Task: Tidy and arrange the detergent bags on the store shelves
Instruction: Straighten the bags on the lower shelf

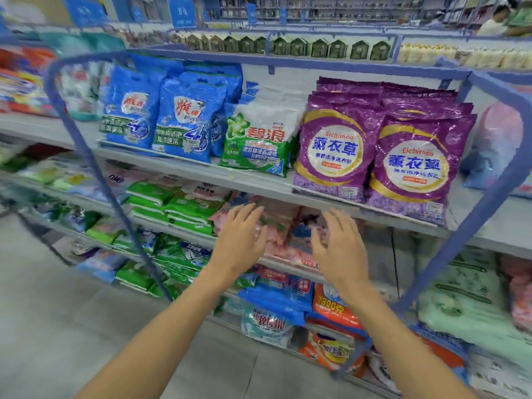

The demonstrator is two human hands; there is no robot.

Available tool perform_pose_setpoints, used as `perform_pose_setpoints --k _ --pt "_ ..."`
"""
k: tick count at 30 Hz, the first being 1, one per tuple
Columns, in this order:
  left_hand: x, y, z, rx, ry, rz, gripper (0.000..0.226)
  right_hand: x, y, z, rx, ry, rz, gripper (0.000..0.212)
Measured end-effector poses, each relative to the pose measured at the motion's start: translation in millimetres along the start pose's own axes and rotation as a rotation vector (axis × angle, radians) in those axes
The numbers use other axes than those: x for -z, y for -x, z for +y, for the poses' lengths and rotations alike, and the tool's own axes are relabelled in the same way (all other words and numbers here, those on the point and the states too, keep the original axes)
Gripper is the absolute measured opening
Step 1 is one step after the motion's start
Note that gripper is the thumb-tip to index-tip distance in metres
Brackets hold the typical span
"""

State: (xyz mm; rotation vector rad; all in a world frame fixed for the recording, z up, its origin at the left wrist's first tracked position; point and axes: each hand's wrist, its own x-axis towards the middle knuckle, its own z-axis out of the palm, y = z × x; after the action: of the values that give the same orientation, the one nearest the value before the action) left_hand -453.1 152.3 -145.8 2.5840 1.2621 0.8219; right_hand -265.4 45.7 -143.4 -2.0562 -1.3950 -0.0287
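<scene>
Both my hands reach toward pink detergent bags (283, 237) lying on the second shelf down. My left hand (240, 240) is open with fingers spread, at the left side of the pink bags. My right hand (338, 246) is open too, fingers straight, at their right side. Neither hand grips anything; whether the fingertips touch the bags I cannot tell. On the shelf above stand blue bags (184, 119), a green and white bag (259, 139) and purple lavender bags (374, 151) in upright rows.
A grey shelf board (259, 182) juts out just above my hands. Green bags (178, 205) lie stacked to the left of the pink ones. Lower shelves hold blue, white and orange bags (331, 312). A blue frame post (460, 240) stands at the right. Floor (72, 326) at lower left.
</scene>
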Motion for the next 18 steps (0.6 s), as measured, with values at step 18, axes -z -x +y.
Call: perform_pose_setpoints --k 18 --pt "203.3 115.1 -330.5 0.5 -0.08 0.152 0.049 -227.6 0.7 -341.5 0.301 -0.083 -0.309 0.054"
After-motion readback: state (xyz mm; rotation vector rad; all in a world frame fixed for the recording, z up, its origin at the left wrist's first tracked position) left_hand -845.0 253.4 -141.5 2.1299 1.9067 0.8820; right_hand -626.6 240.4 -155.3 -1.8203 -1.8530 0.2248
